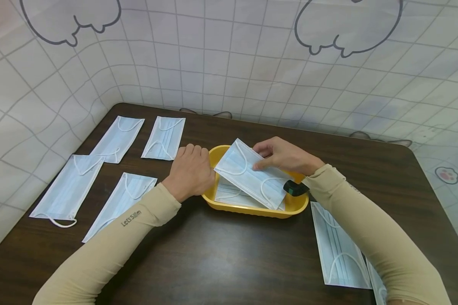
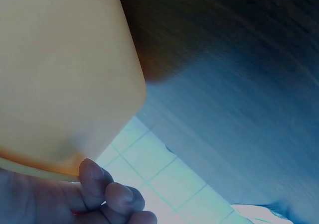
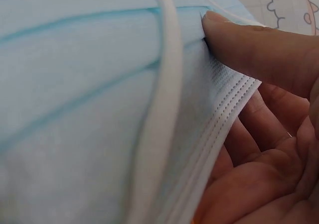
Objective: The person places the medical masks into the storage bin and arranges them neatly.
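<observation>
A yellow plastic basket [image 1: 252, 212] stands mid-table with face masks [image 1: 229, 192] lying in it. My left hand [image 1: 191, 171] grips the basket's left end. In the left wrist view its curled fingers [image 2: 119, 196] are at the rim beside the pale basket wall [image 2: 65, 79]. Over the basket, my right hand [image 1: 284, 156] pinches a light blue face mask [image 1: 252, 171], tilted, with white ear loops. The right wrist view has the thumb [image 3: 259, 45] on top of this mask [image 3: 89, 84] and the other fingers underneath, partly hidden.
Several loose masks [image 1: 66, 186] lie flat on the left of the dark wooden table [image 1: 213, 258], one [image 1: 164, 137] near the back. More masks [image 1: 339, 250] lie at right, partly under my right sleeve [image 1: 374, 224]. A grid-patterned cloth [image 1: 229, 55] hangs behind the table.
</observation>
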Motion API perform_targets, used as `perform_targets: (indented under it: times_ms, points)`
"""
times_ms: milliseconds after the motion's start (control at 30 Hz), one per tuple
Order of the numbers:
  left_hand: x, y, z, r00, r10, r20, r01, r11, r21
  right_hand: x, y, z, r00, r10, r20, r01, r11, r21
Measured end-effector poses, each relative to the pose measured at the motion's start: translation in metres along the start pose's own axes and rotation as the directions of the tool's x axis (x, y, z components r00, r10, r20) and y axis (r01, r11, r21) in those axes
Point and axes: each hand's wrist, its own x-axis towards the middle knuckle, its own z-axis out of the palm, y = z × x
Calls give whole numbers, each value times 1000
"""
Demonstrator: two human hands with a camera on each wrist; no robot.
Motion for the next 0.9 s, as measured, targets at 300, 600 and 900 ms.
perform_targets:
  times_ms: [300,600,900]
  points:
    - [0,0,0,1000,6,-12,-6,1000,-11,4,7,-2,999,19,35,-19,1000,-2]
    - [2,-1,0,1000,-2,2,2,1000,-16,7,11,-2,997,32,76,-30,999,-25]
    - [1,0,1,1000,7,6,-7,1000,-17,11,19,7,989,-37,145,40,999,-17]
